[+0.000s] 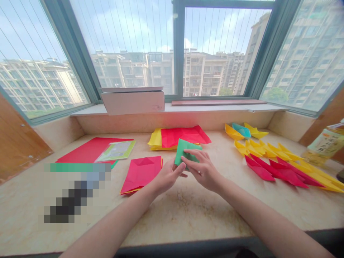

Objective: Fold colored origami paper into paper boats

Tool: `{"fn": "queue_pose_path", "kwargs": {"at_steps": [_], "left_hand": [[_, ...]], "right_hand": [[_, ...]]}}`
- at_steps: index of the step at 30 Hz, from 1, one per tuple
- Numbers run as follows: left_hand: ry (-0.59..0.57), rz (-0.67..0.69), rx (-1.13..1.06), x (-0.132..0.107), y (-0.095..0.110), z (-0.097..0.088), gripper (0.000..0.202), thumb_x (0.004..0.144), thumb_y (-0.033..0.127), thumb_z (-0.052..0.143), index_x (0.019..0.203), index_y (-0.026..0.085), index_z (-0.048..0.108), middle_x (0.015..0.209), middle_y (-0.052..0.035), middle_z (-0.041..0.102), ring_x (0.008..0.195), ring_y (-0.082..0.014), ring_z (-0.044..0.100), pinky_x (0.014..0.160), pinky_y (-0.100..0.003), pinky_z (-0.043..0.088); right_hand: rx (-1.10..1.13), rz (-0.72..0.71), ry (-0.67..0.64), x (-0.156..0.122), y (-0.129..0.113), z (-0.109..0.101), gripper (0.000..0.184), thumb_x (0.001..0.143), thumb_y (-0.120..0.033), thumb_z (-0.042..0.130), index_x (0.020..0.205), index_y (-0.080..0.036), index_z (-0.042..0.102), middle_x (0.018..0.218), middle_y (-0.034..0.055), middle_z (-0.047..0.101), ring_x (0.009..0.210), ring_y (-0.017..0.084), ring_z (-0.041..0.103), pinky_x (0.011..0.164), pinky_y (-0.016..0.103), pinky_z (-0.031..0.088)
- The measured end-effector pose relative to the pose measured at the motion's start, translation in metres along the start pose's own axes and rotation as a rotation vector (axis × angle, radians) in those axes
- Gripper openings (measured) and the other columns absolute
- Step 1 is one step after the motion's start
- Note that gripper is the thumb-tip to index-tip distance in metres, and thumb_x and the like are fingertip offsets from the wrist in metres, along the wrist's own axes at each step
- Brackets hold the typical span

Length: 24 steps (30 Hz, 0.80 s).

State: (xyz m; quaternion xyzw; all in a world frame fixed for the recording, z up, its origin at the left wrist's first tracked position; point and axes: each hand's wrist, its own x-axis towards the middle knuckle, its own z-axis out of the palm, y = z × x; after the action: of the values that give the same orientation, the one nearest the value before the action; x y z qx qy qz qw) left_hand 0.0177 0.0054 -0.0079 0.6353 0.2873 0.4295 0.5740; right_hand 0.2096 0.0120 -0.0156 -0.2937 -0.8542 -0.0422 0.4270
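Both my hands hold a folded green paper (184,149) just above the marble sill (188,211) in the middle of the view. My left hand (167,176) pinches its lower left edge with closed fingers. My right hand (202,169) lies over its lower right part, fingers pressed on the paper. Directly behind the green paper lies a stack of red and yellow sheets (180,136). A folded red and yellow piece (141,173) rests flat just left of my left hand.
Several folded paper boats, yellow (268,148), red (276,173) and one teal (241,130), lie in rows at the right. A large red sheet (88,150) and a green packet (116,151) lie left. A white box (133,100) sits on the ledge. A bottle (326,143) stands far right.
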Motion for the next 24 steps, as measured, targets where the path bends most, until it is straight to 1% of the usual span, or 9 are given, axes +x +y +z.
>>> {"fn": "queue_pose_path", "kwargs": {"at_steps": [3,8,11,14,17,18,20,22,24], "left_hand": [[0.072,-0.044,-0.023,0.001,0.000,0.001,0.049,0.087,0.054,0.060,0.114,0.013,0.065,0.110,-0.0136,0.070,0.095,-0.0259,0.069,0.078,-0.039,0.059],[0.099,-0.067,-0.135,0.002,0.002,-0.003,0.041,0.090,0.046,0.062,0.117,0.015,0.066,0.115,-0.0124,0.070,0.099,-0.0257,0.069,0.082,-0.037,0.058],[0.169,-0.049,-0.198,0.003,0.004,-0.004,0.041,0.088,0.044,0.065,0.118,0.017,0.065,0.114,-0.0115,0.072,0.098,-0.0250,0.070,0.086,-0.039,0.057],[0.195,-0.043,-0.230,0.003,0.007,-0.005,0.038,0.087,0.041,0.068,0.117,0.017,0.066,0.116,-0.0111,0.071,0.103,-0.0249,0.068,0.090,-0.038,0.055],[0.153,-0.060,-0.249,0.001,0.008,-0.004,0.036,0.084,0.035,0.072,0.114,0.017,0.067,0.120,-0.0117,0.070,0.111,-0.0267,0.065,0.092,-0.038,0.054],[0.136,-0.069,-0.257,0.000,0.008,-0.003,0.036,0.082,0.033,0.074,0.114,0.017,0.067,0.120,-0.0120,0.070,0.113,-0.0275,0.064,0.092,-0.038,0.054],[0.113,-0.095,-0.267,-0.001,0.007,-0.004,0.040,0.078,0.030,0.078,0.115,0.019,0.066,0.122,-0.0121,0.069,0.115,-0.0292,0.063,0.091,-0.039,0.054],[0.100,-0.121,-0.267,-0.003,0.007,-0.004,0.045,0.077,0.030,0.079,0.118,0.021,0.063,0.124,-0.0125,0.068,0.116,-0.0306,0.062,0.088,-0.039,0.055],[0.081,-0.142,-0.256,-0.005,0.008,-0.005,0.047,0.079,0.034,0.077,0.121,0.022,0.060,0.126,-0.0134,0.067,0.115,-0.0311,0.063,0.086,-0.037,0.054]], "right_hand": [[-0.022,-0.024,-0.065,0.001,-0.003,0.000,0.043,0.092,-0.016,0.054,0.132,-0.032,0.060,0.141,0.0082,0.054,0.127,0.028,0.051,0.101,0.050,0.044],[-0.041,-0.049,-0.140,0.002,-0.001,0.001,0.051,0.094,-0.024,0.054,0.144,-0.027,0.045,0.152,0.0110,0.042,0.138,0.029,0.040,0.112,0.053,0.034],[-0.035,0.011,-0.029,0.003,0.003,0.000,0.053,0.095,-0.028,0.054,0.146,-0.028,0.041,0.155,0.0112,0.036,0.142,0.029,0.035,0.114,0.053,0.032],[0.035,0.173,0.165,0.004,0.008,-0.005,0.056,0.094,-0.031,0.057,0.147,-0.030,0.039,0.154,0.0117,0.037,0.141,0.031,0.036,0.113,0.055,0.034],[0.271,0.360,0.267,0.006,0.011,-0.009,0.062,0.092,-0.035,0.061,0.148,-0.028,0.036,0.146,0.0136,0.047,0.127,0.030,0.053,0.104,0.052,0.046],[0.385,0.419,0.259,0.007,0.011,-0.009,0.061,0.091,-0.037,0.061,0.147,-0.028,0.038,0.139,0.0135,0.054,0.118,0.029,0.060,0.098,0.049,0.051],[0.611,0.501,0.197,0.008,0.011,-0.009,0.052,0.092,-0.040,0.059,0.140,-0.026,0.048,0.122,0.0111,0.066,0.100,0.025,0.068,0.086,0.043,0.057],[0.775,0.533,0.136,0.010,0.009,-0.009,0.041,0.092,-0.043,0.058,0.128,-0.024,0.060,0.108,0.0086,0.072,0.091,0.024,0.069,0.079,0.038,0.059],[0.867,0.539,0.108,0.011,0.007,-0.009,0.036,0.091,-0.045,0.059,0.118,-0.021,0.066,0.100,0.0075,0.073,0.083,0.022,0.069,0.070,0.034,0.058]]}}
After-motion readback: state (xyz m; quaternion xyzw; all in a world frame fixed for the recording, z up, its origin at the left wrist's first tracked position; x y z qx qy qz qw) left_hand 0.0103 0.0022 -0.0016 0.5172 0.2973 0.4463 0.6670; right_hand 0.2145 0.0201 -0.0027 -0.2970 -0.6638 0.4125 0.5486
